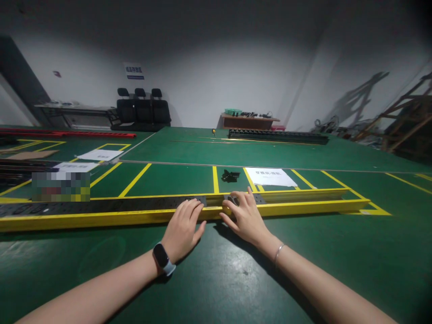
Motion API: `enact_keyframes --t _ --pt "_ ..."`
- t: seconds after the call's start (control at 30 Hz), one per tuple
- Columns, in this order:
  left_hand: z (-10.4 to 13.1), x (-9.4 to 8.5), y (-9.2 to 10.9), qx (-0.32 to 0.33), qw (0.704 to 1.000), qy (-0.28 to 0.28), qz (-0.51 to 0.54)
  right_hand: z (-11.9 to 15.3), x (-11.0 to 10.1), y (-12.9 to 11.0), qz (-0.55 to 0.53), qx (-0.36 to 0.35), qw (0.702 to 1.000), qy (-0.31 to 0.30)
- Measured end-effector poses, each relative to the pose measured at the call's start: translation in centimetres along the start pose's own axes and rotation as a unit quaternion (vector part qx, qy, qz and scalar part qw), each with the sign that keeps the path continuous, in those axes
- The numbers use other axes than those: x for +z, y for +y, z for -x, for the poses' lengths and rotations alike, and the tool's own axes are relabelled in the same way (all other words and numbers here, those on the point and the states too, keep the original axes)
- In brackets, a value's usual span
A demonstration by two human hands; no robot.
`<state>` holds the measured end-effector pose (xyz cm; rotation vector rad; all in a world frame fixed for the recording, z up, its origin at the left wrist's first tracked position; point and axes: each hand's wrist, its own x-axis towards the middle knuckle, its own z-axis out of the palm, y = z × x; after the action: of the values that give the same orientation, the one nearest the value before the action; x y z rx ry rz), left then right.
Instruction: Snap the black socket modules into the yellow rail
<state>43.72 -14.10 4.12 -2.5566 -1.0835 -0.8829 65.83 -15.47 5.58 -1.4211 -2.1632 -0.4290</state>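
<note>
A long yellow channel (297,208) runs across the green table. Inside its left part lies a row of dark perforated plates (135,204), ending near the middle. My left hand (184,227) rests with its fingertips on the right end of that row, fingers side by side and thumb apart. A separate short dark plate (259,198) sits in the channel right of a gap. Over this plate is my right hand (245,216), fingers bent and spread, fingertips at its left end; whether they grip it is hidden.
Behind the channel lie a small pile of black parts (230,176) and a white paper sheet (271,177). Farther back is a black rack-like strip (278,136). Red bars (67,133) and more papers (99,155) are at the left. Yellow tape lines mark the table.
</note>
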Motion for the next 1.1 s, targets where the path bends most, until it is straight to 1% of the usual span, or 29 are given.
enact_keyframes --t 0.23,0.3,0.37,0.43,0.5,0.6,0.7,0.8,0.9,1.0,1.1 --pt "0.0 -0.1 0.0 0.013 1.000 0.003 -0.003 0.6 -0.3 3.1 0.030 0.016 0.999 0.022" --pt "0.0 -0.2 0.0 0.010 1.000 0.003 0.003 0.7 -0.3 3.6 0.028 0.013 0.999 0.027" --pt "0.0 -0.2 0.1 0.005 1.000 0.003 0.011 0.7 -0.2 3.6 0.019 0.007 0.999 0.031" --pt "-0.1 -0.2 0.1 0.003 1.000 0.003 0.026 0.6 -0.1 3.0 0.004 0.002 0.999 0.034" --pt "-0.2 -0.2 0.1 0.004 0.999 0.001 0.044 0.3 -0.1 2.0 -0.020 -0.011 0.999 0.030" --pt "-0.3 -0.2 0.2 0.015 0.998 -0.006 0.054 -0.4 -0.2 -0.3 -0.073 -0.057 0.996 0.002" --pt "0.1 -0.4 0.4 0.024 1.000 -0.014 0.014 -1.0 -0.1 -2.6 -0.129 -0.091 0.987 -0.034" --pt "0.8 -0.7 1.0 -0.015 0.998 -0.024 -0.064 -1.4 0.2 -4.2 -0.158 -0.110 0.979 -0.067" --pt "1.5 -0.9 1.5 -0.060 0.990 -0.045 -0.122 -1.5 0.3 -4.9 -0.155 -0.125 0.977 -0.080" --pt "1.8 -0.8 1.6 -0.064 0.986 -0.061 -0.143 -1.7 0.3 -5.1 -0.136 -0.125 0.979 -0.080" --pt "1.8 -0.5 1.6 -0.062 0.985 -0.063 -0.148 -1.9 0.4 -5.3 -0.117 -0.114 0.984 -0.075"
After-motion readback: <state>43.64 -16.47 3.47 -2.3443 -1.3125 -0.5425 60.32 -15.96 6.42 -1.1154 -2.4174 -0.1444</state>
